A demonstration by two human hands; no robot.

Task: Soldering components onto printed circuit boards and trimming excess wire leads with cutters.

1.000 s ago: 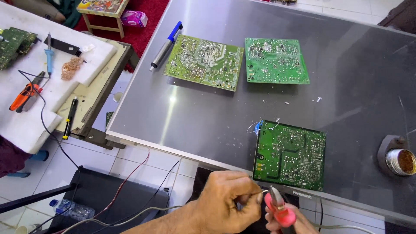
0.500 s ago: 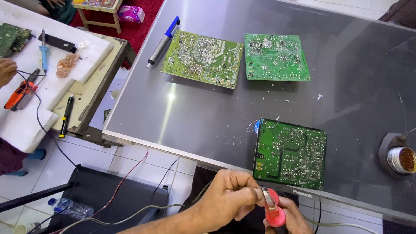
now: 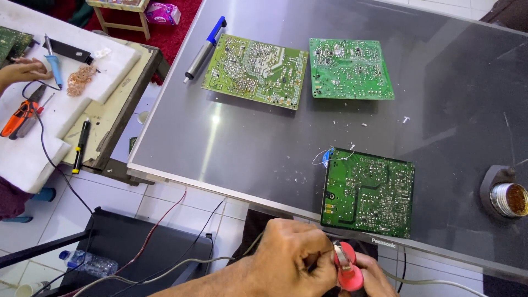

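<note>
Gripping a red-handled tool [image 3: 347, 270] below the tabletop [image 3: 451, 71] edge, both hands on it. Left hand [image 3: 291, 258] is closed over the top, fingers [image 3: 318, 254] curled tight round the metal end; right hand [image 3: 373, 278] cups the red grip from underneath, mostly hidden, looks closed on it too. A thin grey wire [image 3: 165, 269] runs out from under my left hand toward the floor. Can't tell exactly what the tool's tip is doing, my fingers cover it.

Progress, as I judge it: early. Near board [image 3: 367, 192] sits solder side up at the tabletop's front edge, just above my hands, not touched by either. A bit of loose wire and something blue [image 3: 326, 158] stick out at its top left corner. Two more boards wait well back, light green [image 3: 254, 70] and darker green [image 3: 350, 68], side by side, with a desoldering pump [image 3: 204, 48] just left of them. Tip-cleaner pot [image 3: 509, 198] sits at the right. No tool rests on any board, so board work looks not begun; I'm at tool or wire prep.

Someone else's hand [image 3: 22, 72] is at the side bench [image 3: 33, 143], far left, near a blue-handled iron [image 3: 54, 61].
</note>
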